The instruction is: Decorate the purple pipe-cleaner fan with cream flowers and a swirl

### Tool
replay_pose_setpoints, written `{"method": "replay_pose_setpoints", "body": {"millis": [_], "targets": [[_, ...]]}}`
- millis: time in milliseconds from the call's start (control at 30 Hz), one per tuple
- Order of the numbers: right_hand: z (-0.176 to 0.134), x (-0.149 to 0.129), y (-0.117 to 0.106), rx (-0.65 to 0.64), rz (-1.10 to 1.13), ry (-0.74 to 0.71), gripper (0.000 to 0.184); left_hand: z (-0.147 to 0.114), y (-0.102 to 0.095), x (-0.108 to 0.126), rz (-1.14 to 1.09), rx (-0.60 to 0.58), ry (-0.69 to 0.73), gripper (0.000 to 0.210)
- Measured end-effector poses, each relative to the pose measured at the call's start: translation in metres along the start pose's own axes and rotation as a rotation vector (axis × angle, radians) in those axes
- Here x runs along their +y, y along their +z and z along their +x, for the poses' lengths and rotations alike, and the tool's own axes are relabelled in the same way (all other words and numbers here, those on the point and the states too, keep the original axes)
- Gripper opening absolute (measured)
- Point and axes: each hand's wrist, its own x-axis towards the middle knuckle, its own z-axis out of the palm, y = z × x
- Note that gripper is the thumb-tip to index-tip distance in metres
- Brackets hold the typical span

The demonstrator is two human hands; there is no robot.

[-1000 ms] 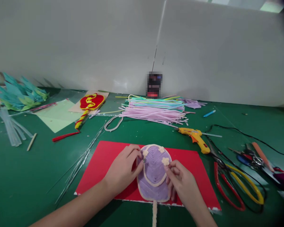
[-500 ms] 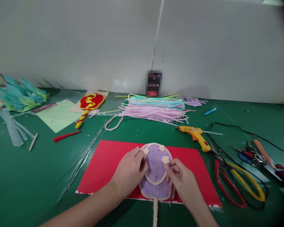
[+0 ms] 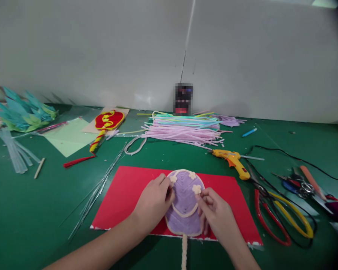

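Observation:
A purple fan-shaped craft piece (image 3: pixel 185 204) with a cream border and small cream flowers lies on a red sheet (image 3: pixel 124 195) on the green table. A braided cream handle (image 3: pixel 184 252) hangs from its near edge. My left hand (image 3: pixel 153 204) pinches the fan's left edge beside a cream flower (image 3: pixel 173 179). On the other side, my right hand (image 3: pixel 215 215) grips the right edge just below another flower (image 3: pixel 196 189). Both hands hold the piece flat.
A yellow glue gun (image 3: pixel 233 161) lies right of the sheet, with scissors (image 3: pixel 281 219), pliers and black cable further right. A pile of pastel pipe cleaners (image 3: pixel 183 129) sits behind. A red-yellow fan (image 3: pixel 108 122), thin wires (image 3: pixel 98 187), glue sticks (image 3: pixel 15 153) and teal leaves (image 3: pixel 22 110) lie left.
My left hand slid a little right along the fan's left edge, closer to the flower. The view shifted slightly; the right hand stayed in place.

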Motion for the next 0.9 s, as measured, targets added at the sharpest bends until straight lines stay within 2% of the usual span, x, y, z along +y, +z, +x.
{"method": "replay_pose_setpoints", "body": {"millis": [467, 900], "targets": [[-0.0003, 0.001, 0.0003, -0.007, 0.0, 0.008, 0.026, 0.0024, -0.0025, 0.0013, -0.015, -0.032, -0.02, 0.01], [-0.0002, -0.0023, 0.0001, -0.014, -0.01, 0.0, 0.026, 0.0016, -0.0015, 0.0, 0.006, -0.013, 0.005, 0.01]]}}
